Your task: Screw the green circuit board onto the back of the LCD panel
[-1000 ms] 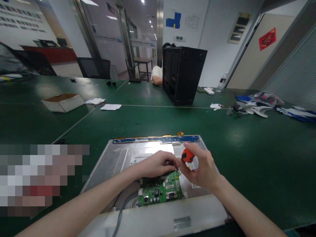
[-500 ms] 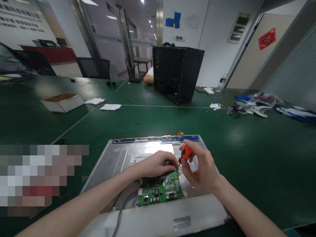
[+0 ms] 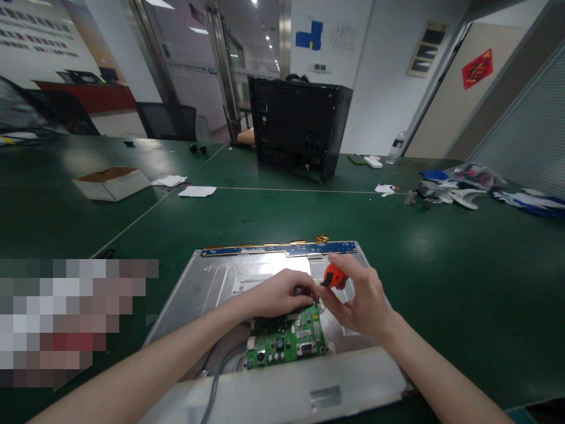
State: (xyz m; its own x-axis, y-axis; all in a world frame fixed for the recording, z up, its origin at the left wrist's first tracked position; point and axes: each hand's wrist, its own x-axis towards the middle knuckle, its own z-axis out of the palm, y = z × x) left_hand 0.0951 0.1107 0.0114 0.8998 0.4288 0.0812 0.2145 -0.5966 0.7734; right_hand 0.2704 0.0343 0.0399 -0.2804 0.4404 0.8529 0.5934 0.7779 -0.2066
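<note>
My right hand (image 3: 364,300) is closed around the short orange-and-black handle of a screwdriver (image 3: 334,275), its tip end pointing down and left toward the far right corner of a green circuit board (image 3: 286,338). Close beside that tip, my left hand (image 3: 289,292) has its fingers pinched together at the board's far edge; what they hold, if anything, is hidden. The board lies on the silver metal back of a display panel (image 3: 212,277). Along the panel's far edge runs a narrow blue circuit strip (image 3: 273,250). A grey cable (image 3: 215,386) bends out from the board's left side.
On the green table (image 3: 441,265) a black computer case (image 3: 298,126) stands at the back, with a person partly hidden behind it. A shallow open box (image 3: 112,184) and papers (image 3: 197,191) lie left; packaging and bags (image 3: 472,179) lie right. The lower left is pixelated.
The black case has shifted left and turned, showing more of its near face. My right hand's fingers have moved slightly on the screwdriver handle. My left hand has stayed put.
</note>
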